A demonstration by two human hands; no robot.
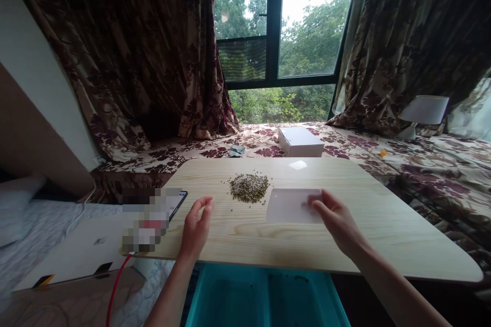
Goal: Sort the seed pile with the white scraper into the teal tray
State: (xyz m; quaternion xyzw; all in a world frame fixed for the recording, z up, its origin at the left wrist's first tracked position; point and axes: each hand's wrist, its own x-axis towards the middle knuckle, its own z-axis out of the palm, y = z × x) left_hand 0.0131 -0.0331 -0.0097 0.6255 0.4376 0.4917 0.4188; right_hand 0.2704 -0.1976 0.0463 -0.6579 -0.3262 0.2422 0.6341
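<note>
A small heap of green mung beans [249, 189] mixed with whitish grains lies on the pale wooden table [238, 240], a few beans scattered round it. To its right, my right hand [337, 217] grips the right edge of a flat, translucent whitish plastic piece [289, 207]. Its fingers show blurred through the plastic; whether this is a sheet, a lid or a shallow tray I cannot tell. Left of the heap hovers my left hand [197, 222], loosely curled with thumb and finger tips together. Nothing shows between them.
Below the table's front edge sits a turquoise two-part bin [230, 296] with a few dark specks inside. A phone-like device [178, 207], partly pixelated, lies at the left with a red cable [115, 286]. Behind are a white box [301, 140], a crumpled cloth [237, 150] and a lamp [425, 110].
</note>
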